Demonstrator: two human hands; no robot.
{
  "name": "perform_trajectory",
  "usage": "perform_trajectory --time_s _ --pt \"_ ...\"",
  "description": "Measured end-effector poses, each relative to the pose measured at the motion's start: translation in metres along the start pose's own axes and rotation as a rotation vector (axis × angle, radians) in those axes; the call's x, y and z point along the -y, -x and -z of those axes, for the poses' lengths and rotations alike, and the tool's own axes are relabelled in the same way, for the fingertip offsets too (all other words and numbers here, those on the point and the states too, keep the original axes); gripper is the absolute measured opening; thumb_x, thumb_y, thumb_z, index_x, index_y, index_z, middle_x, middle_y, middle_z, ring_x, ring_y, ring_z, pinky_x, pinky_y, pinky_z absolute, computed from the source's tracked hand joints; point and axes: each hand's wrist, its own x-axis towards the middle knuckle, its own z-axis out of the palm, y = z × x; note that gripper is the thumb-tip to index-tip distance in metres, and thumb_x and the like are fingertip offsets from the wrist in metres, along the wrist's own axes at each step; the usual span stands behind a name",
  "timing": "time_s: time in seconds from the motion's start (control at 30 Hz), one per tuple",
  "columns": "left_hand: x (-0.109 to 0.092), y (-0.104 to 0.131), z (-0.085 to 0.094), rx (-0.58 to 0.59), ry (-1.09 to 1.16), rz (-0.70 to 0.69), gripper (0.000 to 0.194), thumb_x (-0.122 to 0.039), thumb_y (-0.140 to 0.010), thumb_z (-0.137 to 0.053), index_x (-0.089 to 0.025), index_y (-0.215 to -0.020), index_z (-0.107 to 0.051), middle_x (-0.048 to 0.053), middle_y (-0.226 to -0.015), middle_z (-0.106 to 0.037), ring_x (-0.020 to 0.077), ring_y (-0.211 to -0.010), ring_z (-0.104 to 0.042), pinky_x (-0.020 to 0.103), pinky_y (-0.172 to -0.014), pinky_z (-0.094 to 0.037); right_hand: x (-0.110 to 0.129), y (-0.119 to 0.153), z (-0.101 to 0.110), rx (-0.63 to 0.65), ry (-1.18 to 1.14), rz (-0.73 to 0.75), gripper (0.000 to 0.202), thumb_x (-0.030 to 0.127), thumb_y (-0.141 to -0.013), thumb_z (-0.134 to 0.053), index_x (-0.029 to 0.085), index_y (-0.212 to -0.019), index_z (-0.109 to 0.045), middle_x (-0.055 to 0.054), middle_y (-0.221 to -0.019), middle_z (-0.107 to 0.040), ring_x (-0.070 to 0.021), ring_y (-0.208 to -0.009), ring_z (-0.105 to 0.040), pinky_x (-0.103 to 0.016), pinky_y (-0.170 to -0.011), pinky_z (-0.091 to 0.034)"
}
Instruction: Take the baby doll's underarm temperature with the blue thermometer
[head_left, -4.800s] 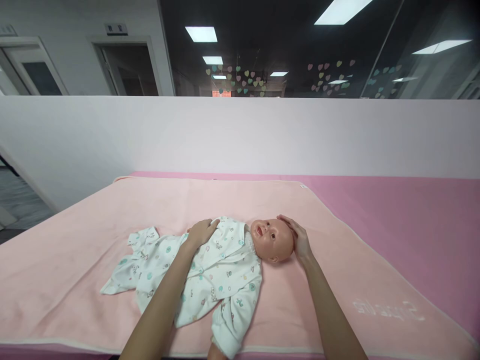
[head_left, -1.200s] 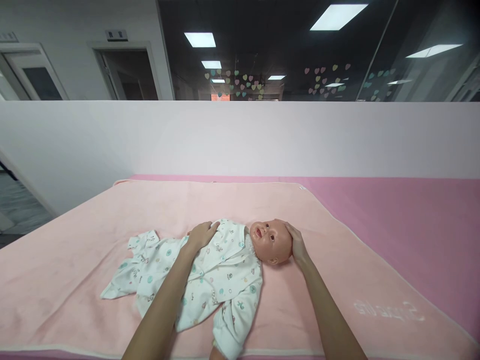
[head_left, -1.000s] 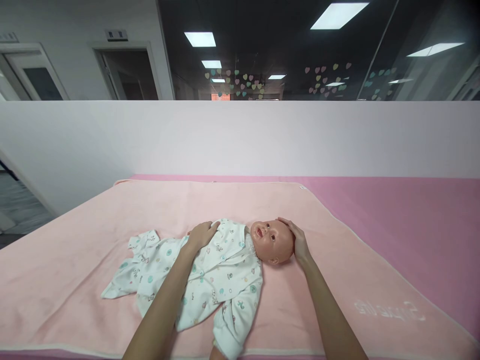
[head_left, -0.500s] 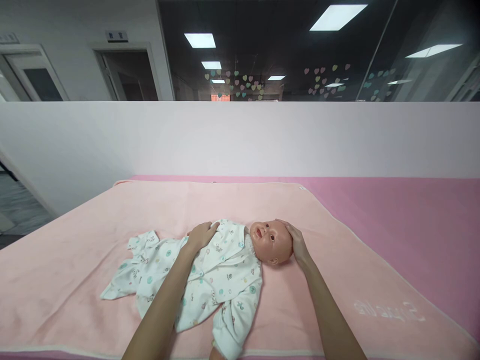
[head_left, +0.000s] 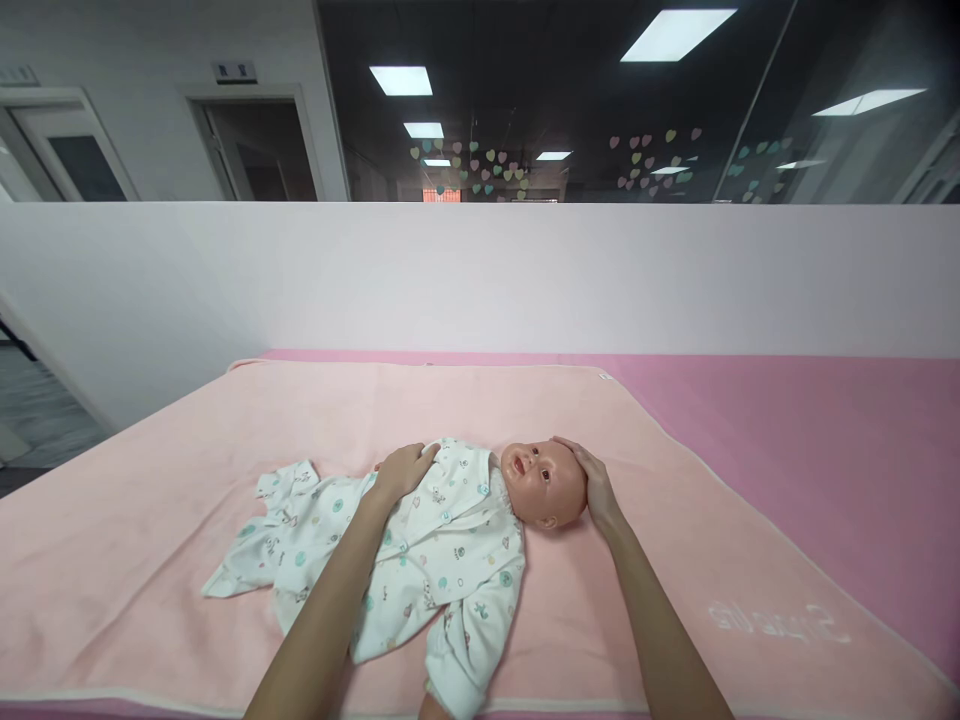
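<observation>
A baby doll [head_left: 544,485] lies on its back across a peach blanket [head_left: 645,600], head to the right. White printed clothes [head_left: 450,560], a top and trousers, cover its body and legs. My left hand [head_left: 405,470] rests flat on the far side of the doll's belly, fingers stretched out over the cloth. Against the crown of the doll's head lies my right hand [head_left: 594,485], its palm cupped along the curve with the fingers extended. One doll hand pokes from the near sleeve at the bottom edge; its far arm is hidden.
Under the blanket is a pink padded surface [head_left: 825,440], showing at the right and back. Behind it runs a low white wall [head_left: 480,280] below a dark window [head_left: 525,100] with heart stickers. A doorway [head_left: 259,150] stands at the far left.
</observation>
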Motion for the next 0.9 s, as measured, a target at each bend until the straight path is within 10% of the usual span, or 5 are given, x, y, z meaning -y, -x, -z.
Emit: perform_trajectory --time_s 0.9 --pt "-0.002 0.001 0.001 0.002 -0.013 -0.005 0.053 -0.056 -0.083 -0.020 -0.019 -0.066 -0.053 0.009 -0.079 -0.065 0.0249 -0.078 -0.059 0.030 -0.063 -0.037 0.003 -0.001 0.006 -0.062 -0.070 0.022 0.046 0.058 -0.071 -0.054 0.021 -0.095 -0.068 -0.007 -0.109 -0.065 -0.0256 -0.109 -0.053 -0.040 -0.097 -0.036"
